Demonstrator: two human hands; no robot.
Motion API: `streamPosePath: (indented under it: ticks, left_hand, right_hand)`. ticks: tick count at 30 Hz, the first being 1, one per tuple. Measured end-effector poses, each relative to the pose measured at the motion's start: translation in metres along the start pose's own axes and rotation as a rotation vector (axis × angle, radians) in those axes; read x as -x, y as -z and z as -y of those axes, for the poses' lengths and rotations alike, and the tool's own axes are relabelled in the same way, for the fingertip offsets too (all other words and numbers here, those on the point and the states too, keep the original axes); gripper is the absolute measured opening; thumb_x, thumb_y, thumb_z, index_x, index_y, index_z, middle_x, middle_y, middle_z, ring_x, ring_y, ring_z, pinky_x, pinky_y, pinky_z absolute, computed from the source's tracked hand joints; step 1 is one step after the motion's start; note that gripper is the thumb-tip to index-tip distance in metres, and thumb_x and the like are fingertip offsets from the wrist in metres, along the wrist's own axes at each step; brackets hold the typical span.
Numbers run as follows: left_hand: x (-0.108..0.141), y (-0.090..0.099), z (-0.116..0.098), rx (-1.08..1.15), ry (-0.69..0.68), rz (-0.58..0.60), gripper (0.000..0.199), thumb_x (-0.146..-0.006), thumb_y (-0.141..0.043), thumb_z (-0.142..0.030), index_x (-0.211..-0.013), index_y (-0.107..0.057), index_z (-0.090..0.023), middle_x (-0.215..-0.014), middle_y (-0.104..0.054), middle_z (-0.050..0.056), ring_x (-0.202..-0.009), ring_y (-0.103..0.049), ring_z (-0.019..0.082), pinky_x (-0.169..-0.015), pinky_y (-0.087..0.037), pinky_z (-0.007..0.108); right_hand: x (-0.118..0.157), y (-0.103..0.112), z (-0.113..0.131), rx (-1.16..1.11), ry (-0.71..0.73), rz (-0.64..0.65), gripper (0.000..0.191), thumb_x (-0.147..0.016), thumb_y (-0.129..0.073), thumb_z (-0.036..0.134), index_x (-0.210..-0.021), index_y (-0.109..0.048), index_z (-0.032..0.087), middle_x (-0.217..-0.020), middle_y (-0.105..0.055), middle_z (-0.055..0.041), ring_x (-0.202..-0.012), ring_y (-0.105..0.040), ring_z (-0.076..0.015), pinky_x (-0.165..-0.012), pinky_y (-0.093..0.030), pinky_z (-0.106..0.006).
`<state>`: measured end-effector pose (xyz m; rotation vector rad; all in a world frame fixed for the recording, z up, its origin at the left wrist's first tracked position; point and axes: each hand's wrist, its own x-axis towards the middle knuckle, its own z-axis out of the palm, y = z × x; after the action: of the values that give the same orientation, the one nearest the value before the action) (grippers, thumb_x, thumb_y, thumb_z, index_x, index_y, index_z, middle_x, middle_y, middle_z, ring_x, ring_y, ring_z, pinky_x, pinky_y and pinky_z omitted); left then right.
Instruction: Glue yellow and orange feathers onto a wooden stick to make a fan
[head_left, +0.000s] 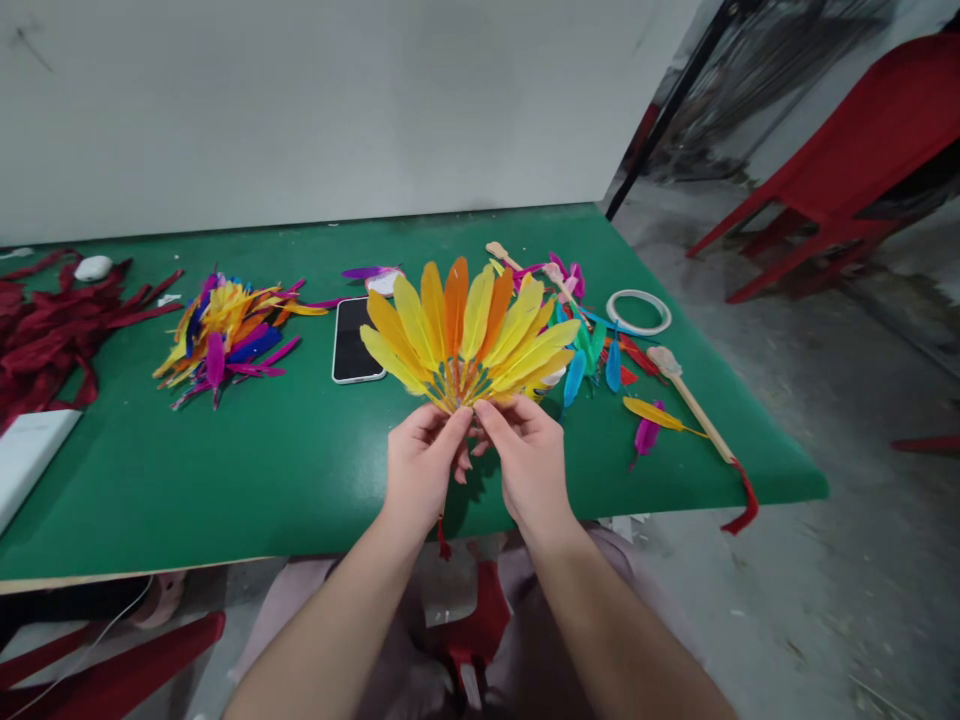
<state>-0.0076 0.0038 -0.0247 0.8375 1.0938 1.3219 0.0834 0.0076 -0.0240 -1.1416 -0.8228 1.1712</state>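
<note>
A fan of yellow and orange feathers [474, 318] is spread upright over the near middle of the green table. My left hand [426, 452] pinches its base from the left, thumb and fingers closed. From the right, my right hand [526, 448] pinches the same base, its thumb close beside the left thumb. A small red tassel [444, 540] hangs below my left hand. The fan's handle is mostly hidden by my hands. Just behind the fan to the left lies a black-screened phone [357, 345].
On the green table [300, 480] lie a mixed feather pile [232, 335], dark red ribbons [52, 335], a white box [30, 455], a tape roll [639, 312], a wooden stick with red tassel [701, 415] and loose coloured feathers. A red chair [847, 140] stands at the right.
</note>
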Motion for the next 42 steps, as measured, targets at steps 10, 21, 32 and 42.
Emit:
streamPosePath:
  ticks: [10,21,32,42]
  left_hand:
    - [0.0004,-0.0006,-0.0001,0.007,-0.005,-0.014,0.032,-0.068,-0.069,-0.042,-0.061,-0.056,-0.014,-0.041,-0.05,-0.006,-0.031,-0.041,0.004,-0.029,-0.033,0.013]
    - [0.0011,-0.0007,0.0004,0.027,0.002,0.0,0.03,-0.071,-0.067,-0.038,-0.059,-0.055,-0.014,-0.04,-0.051,-0.006,-0.032,-0.041,0.003,-0.03,-0.033,0.012]
    - [0.0001,0.0016,0.0047,0.001,-0.01,0.007,0.03,-0.072,-0.066,-0.04,-0.061,-0.055,-0.014,-0.041,-0.05,-0.006,-0.032,-0.041,0.003,-0.03,-0.032,0.013]
    - [0.0,0.001,0.004,0.022,-0.034,-0.027,0.033,-0.068,-0.07,-0.042,-0.06,-0.055,-0.014,-0.049,-0.056,-0.005,-0.033,-0.038,0.001,-0.031,-0.028,0.013]
  right_hand:
    - [-0.0005,0.0002,-0.0013,-0.015,0.0,0.014,0.015,-0.068,-0.07,0.033,-0.07,-0.066,0.019,-0.064,-0.064,0.0026,-0.053,-0.058,-0.0086,-0.041,-0.046,-0.016]
    - [0.0,-0.0002,-0.0006,-0.063,0.002,0.032,0.013,-0.069,-0.07,0.03,-0.069,-0.064,0.018,-0.059,-0.061,0.0039,-0.051,-0.056,-0.006,-0.041,-0.046,-0.013]
    - [-0.0016,0.0003,-0.0011,-0.079,-0.045,0.053,0.016,-0.067,-0.071,0.032,-0.071,-0.064,0.018,-0.062,-0.062,0.0029,-0.051,-0.057,-0.0071,-0.039,-0.045,-0.015]
    - [0.0012,-0.0016,-0.002,-0.065,-0.032,0.04,0.017,-0.068,-0.07,0.033,-0.075,-0.064,0.018,-0.066,-0.065,0.0022,-0.054,-0.06,-0.0087,-0.039,-0.046,-0.015]
